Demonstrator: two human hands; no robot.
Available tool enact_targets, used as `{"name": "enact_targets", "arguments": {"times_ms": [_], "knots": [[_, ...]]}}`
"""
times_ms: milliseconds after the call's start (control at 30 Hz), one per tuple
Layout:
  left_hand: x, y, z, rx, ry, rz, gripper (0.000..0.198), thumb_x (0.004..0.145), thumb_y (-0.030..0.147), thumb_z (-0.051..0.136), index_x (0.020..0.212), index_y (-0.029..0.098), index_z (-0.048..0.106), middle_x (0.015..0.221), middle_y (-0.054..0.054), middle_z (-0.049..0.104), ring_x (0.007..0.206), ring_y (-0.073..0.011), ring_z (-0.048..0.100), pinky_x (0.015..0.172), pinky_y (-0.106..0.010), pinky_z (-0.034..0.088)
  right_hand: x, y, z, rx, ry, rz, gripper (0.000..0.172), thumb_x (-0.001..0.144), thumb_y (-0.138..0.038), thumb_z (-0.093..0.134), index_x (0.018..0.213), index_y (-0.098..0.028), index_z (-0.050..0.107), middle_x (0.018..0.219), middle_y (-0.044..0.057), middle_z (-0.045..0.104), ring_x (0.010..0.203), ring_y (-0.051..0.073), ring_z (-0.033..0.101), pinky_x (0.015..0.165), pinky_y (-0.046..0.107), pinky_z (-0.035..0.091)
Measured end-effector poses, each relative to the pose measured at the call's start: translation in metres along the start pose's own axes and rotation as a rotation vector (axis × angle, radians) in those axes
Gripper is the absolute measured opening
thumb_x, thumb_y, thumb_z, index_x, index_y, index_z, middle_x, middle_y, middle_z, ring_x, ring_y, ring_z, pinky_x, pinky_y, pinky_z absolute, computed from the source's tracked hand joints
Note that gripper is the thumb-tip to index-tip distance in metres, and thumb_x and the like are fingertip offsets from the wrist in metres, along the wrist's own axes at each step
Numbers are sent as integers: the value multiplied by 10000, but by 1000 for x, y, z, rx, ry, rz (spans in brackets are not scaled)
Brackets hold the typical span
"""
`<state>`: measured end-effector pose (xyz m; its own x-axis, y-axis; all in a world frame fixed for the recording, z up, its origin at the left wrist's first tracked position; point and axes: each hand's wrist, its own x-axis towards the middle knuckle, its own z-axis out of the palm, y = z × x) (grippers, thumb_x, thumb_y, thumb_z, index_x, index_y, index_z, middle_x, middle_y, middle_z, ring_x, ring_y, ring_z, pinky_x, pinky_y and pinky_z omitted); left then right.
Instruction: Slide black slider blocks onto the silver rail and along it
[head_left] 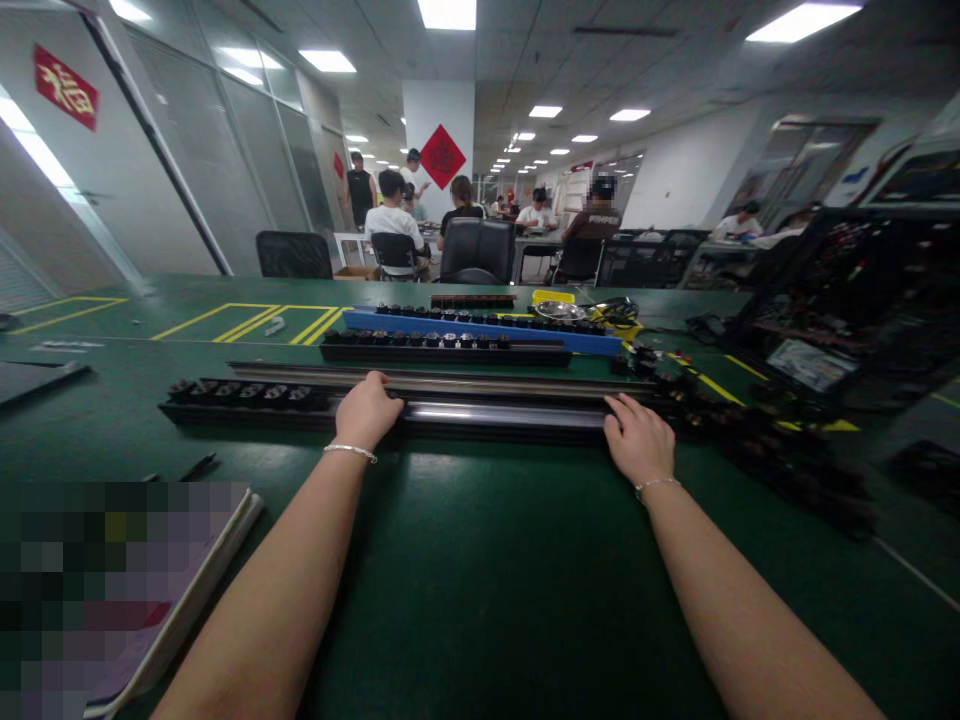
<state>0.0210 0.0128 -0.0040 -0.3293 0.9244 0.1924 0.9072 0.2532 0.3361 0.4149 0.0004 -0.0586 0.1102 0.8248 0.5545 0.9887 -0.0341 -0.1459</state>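
Note:
A long black rail (pixel 502 415) with a shiny channel lies crosswise before me, and a row of small black parts (pixel 259 393) fills its left end. My left hand (pixel 365 412) is closed over it just right of those parts, its fingers bent over the far side. Farther along, near the right end, my right hand (pixel 640 437) grips the same rail, with thumb and forefinger showing and the other fingertips partly hidden. Directly behind lies a second bare rail (pixel 300 372).
Beyond are another black rail with parts (pixel 450 355), a blue rail (pixel 480 328) and a metal dish (pixel 560 311). Dark loose parts (pixel 795 460) are heaped at right, beside a black rack (pixel 847 300). A booklet (pixel 202 570) lies front left. Several people sit at far tables.

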Motion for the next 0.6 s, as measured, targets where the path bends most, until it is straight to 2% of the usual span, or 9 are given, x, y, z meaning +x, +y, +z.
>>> {"name": "enact_targets", "arguments": {"times_ms": [600], "knots": [[-6, 11, 4, -36, -1, 50, 430, 731, 416, 592, 1101, 204, 534, 1035, -116, 671, 989, -283, 613, 797, -358, 470, -1, -2, 0, 13, 3, 19, 429, 878, -324, 350, 1235, -247, 576, 1305, 50, 544, 1149, 248, 468, 958, 443, 357]]}}
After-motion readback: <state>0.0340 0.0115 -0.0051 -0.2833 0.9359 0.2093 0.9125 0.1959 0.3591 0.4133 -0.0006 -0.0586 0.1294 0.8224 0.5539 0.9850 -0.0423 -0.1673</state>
